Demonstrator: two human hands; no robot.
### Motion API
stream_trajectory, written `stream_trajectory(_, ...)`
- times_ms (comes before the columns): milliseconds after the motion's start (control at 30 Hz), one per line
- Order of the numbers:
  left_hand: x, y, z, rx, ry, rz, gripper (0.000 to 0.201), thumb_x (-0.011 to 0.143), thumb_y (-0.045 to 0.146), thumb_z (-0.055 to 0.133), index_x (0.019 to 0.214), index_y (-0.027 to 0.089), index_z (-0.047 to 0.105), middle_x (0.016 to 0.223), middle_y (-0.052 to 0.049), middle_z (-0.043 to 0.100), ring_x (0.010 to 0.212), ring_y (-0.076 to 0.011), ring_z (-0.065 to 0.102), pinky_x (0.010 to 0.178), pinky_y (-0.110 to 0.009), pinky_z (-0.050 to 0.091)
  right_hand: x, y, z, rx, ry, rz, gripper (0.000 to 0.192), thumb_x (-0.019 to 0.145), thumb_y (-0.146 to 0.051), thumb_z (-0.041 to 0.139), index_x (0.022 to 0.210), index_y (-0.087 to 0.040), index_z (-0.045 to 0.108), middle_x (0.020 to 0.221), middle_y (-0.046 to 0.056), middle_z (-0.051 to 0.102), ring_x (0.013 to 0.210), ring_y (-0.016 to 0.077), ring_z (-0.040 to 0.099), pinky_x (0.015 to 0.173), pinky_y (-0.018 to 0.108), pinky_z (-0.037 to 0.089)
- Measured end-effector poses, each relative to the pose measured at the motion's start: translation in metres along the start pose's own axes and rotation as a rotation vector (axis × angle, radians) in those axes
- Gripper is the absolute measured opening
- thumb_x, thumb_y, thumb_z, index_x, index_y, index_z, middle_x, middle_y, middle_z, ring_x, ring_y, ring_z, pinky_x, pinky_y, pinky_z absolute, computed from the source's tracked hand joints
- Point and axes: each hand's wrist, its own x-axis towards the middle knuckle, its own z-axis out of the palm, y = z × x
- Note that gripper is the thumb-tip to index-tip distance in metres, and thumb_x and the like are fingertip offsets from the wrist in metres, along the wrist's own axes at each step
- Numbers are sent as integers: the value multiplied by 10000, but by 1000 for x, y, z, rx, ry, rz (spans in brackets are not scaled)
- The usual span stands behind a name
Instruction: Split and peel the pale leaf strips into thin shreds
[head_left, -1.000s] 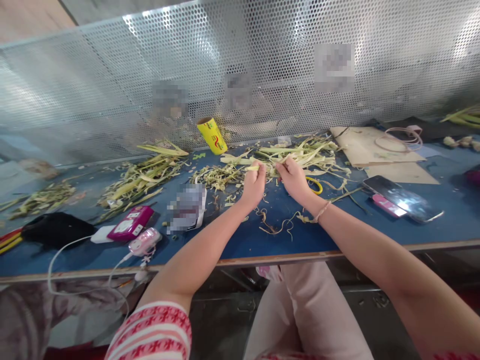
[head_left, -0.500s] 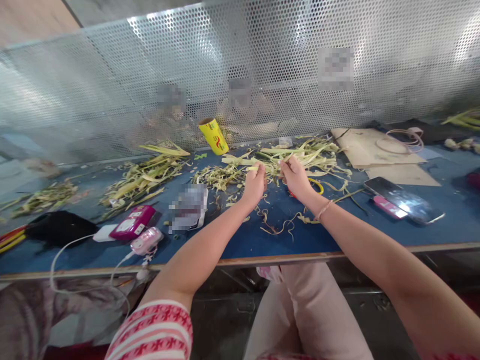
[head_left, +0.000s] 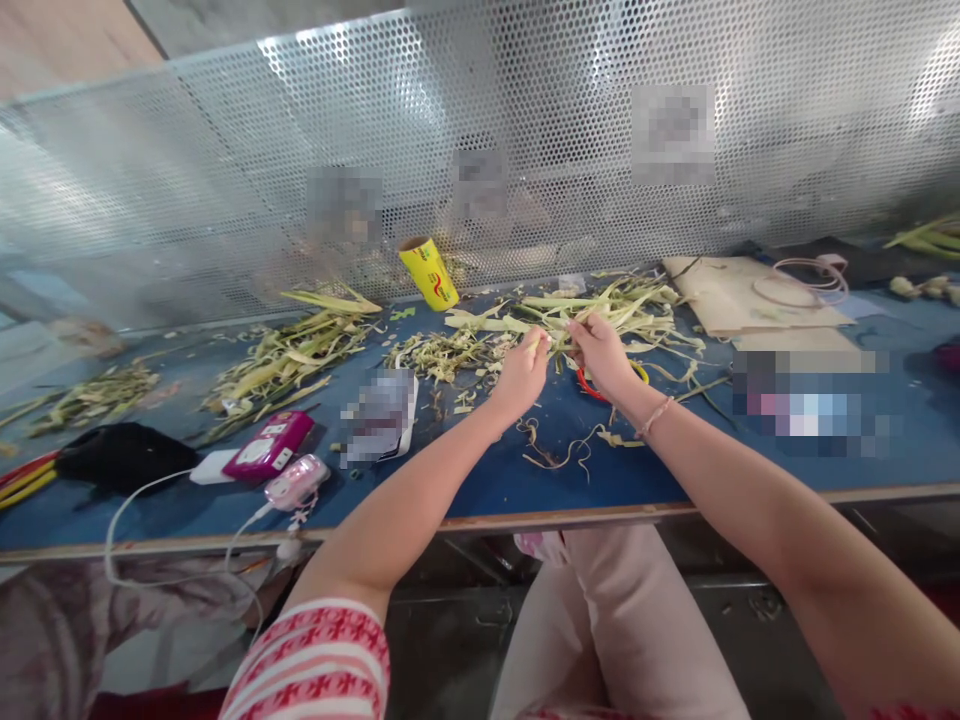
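Both hands (head_left: 559,360) pinching pale leaf strip (head_left: 553,338)

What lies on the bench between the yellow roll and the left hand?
In the head view, shredded pale-green leaf scraps lie on the blue bench between the yellow roll and the left hand.
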Motion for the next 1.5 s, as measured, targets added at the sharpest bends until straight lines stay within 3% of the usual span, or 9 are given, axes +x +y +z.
stream_trajectory(233, -5, 7, 0, 47, -13, -4, 335, 937, 494, 365, 810, 209, 486, 515, 43, 389, 484, -121, 413, 561, -276, 323, 0, -5, 0, 91, 19, 55, 278, 838, -299, 541, 672, -231, 328, 532, -82, 337, 393, 52, 313, 380, 215, 254)
stream_trajectory(467, 3, 2, 2, -511, 15, -303, 384, 897, 577, 396, 751, 229, 327, 493, 104, 178, 362, -53, 178, 416, -219, 180, -3, -11, 4, 127, 18, 80, 255, 853, -270, 547, 684, -223, 362, 534, -78, 406, 395, 48, 368, 388, 199, 253)
stream_trajectory(567, 2, 4, 0, -594, -102, -319, 408, 850, 504, 548, 675, 214, 319, 464, 111, 166, 363, -35, 162, 412, -212, 150, -4, -11, 3, 139, 18, 62, 251, 845, -302, 556, 696, -221, 371, 542, -84, 402, 400, 42, 366, 391, 190, 255)
stream_trajectory(700, -1, 4, 1, -557, -289, -350, 359, 814, 391, 616, 611, 183, 404, 431, 102, 224, 370, -32, 209, 428, -214, 193, -4, -9, -1, 127, 32, 43, 259, 850, -309, 536, 687, -221, 355, 570, -80, 397, 421, 42, 360, 417, 198, 297)
stream_trajectory(1000, 0, 6, -2, -136, -226, -156, 289, 893, 289, 461, 686, 152, 610, 651, -15, 631, 692, -144, 585, 721, -266, 434, -5, -8, -8, -173, -33, -234, 162, 849, -315, 482, 736, -222, 412, 620, -48, 420, 567, 106, 417, 555, 255, 339)
stream_trajectory(1267, 0, 4, 0, -16, -242, -183, 268, 892, 218, 404, 782, 145, 638, 675, -20, 610, 671, -151, 565, 711, -276, 447, -8, -12, -12, -520, -37, -364, 153, 867, -317, 438, 748, -222, 435, 633, -10, 472, 628, 159, 485, 645, 314, 406)
stream_trajectory(1333, 0, 2, 0, -5, -213, -182, 247, 883, 229, 414, 790, 149, 629, 671, -16, 585, 716, -156, 563, 719, -269, 442, -10, -14, -14, -610, -56, -431, 142, 878, -318, 426, 834, -206, 501, 707, 34, 543, 713, 196, 542, 697, 356, 451)
stream_trajectory(1400, 1, 0, 1, 3, -203, -189, 244, 876, 232, 414, 769, 154, 619, 661, -17, 566, 763, -166, 566, 740, -272, 439, -15, -21, -15, -690, -8, -575, 235, 875, -311, 438, 1032, -169, 541, 971, 134, 603, 950, 258, 576, 829, 443, 469)
stream_trajectory(1500, 4, -2, 2, -10, -168, -234, 261, 879, 252, 422, 756, 161, 633, 671, -41, 581, 814, -197, 576, 767, -311, 444, -32, -38, 0, -829, 24, -763, 449, 868, -280, 463, 1296, -144, 473, 1324, 195, 496, 1289, 322, 416, 1038, 562, 344)
